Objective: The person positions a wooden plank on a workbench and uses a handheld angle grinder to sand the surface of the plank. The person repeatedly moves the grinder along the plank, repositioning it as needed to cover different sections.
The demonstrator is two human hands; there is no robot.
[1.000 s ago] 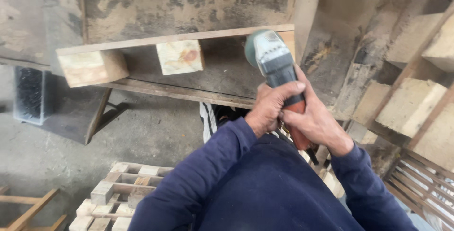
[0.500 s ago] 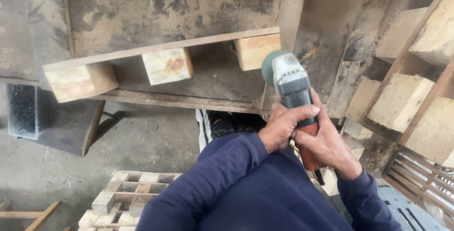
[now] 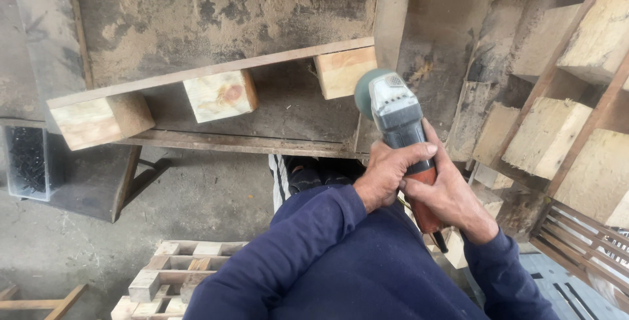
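Grinder [image 3: 400,130] shifted right past end block [image 3: 344,71]; both hands clamped round it.

From my feed I see a dusty bench [image 3: 216,12] coated in sawdust. To its left stands a clear box [image 3: 27,170] full of dark screws, resting on a dark lower surface. On the concrete floor [image 3: 203,202] below lies a small pallet [image 3: 171,274], and a wooden frame [image 3: 39,301] pokes in at the bottom left corner. On the right, stacked pallets [image 3: 563,123] lean with their pale blocks facing me, and a slatted piece [image 3: 580,241] sits beneath them.
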